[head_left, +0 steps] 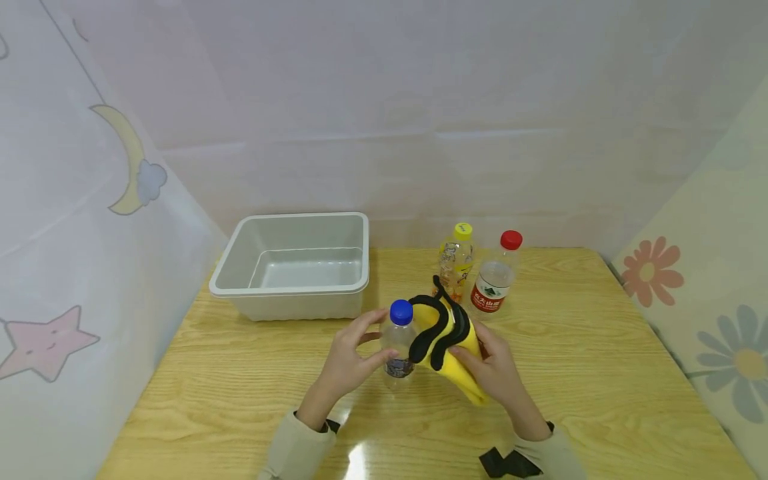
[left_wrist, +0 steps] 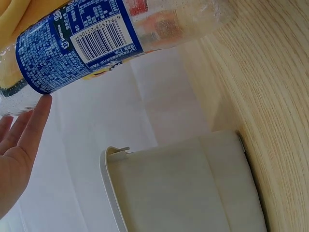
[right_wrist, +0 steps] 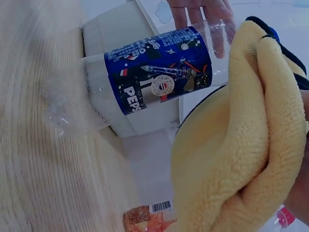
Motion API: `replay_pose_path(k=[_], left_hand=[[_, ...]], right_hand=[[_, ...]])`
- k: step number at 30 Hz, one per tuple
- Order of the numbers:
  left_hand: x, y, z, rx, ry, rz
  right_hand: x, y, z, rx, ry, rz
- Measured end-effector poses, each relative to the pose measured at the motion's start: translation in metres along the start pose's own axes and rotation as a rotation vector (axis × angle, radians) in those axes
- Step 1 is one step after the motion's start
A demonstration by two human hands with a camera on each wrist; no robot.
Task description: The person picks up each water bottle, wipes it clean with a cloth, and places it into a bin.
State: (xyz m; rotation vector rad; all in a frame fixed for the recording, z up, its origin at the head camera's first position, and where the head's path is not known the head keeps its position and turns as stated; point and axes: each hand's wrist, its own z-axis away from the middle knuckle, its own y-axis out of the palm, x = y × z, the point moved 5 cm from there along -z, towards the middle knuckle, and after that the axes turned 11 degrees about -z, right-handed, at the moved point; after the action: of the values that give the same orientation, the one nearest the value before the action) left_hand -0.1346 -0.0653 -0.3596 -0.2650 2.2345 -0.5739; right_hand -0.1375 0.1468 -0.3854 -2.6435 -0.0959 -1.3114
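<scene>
Right hand (head_left: 495,367) grips the folded yellow cloth (right_wrist: 251,121); left hand (head_left: 351,357), fingers fairly straight, only touches the blue-capped bottle (head_left: 404,339), upright on the table (head_left: 258,387). We'd flag tipping: loose support, sideways cloth push. A wide swipe might knock the yellow-capped bottle (head_left: 456,260).

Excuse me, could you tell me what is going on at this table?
A person's right hand holds a yellow cloth close to a roughly upright blue-capped bottle, while the left hand touches that bottle. Farther back on the table stand a yellow-capped bottle and a red-capped bottle, with a tub to their left.
</scene>
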Motion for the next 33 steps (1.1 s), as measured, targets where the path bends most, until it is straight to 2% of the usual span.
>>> replay_pose_path(k=[4, 8, 13, 19, 25, 33], left_hand=[[-0.006, -0.003, -0.002, -0.007, 0.003, 0.006], [-0.006, -0.002, -0.002, -0.012, 0.009, 0.006], [-0.006, -0.002, -0.002, -0.013, 0.012, 0.007], [-0.006, -0.002, -0.001, -0.018, 0.004, 0.016], [-0.005, -0.003, -0.001, -0.021, 0.006, 0.018], [-0.002, -0.002, 0.0, -0.022, -0.016, 0.039]], right_hand=[[-0.003, 0.006, -0.001, 0.052, 0.022, 0.165], [-0.005, 0.01, -0.001, 0.115, 0.004, 0.234], [-0.007, 0.014, -0.001, 0.164, -0.041, 0.263], [-0.007, 0.018, -0.002, 0.201, -0.044, 0.292], [-0.007, 0.022, -0.003, 0.2, -0.03, 0.313], [-0.016, 0.026, 0.002, 0.165, -0.014, 0.272]])
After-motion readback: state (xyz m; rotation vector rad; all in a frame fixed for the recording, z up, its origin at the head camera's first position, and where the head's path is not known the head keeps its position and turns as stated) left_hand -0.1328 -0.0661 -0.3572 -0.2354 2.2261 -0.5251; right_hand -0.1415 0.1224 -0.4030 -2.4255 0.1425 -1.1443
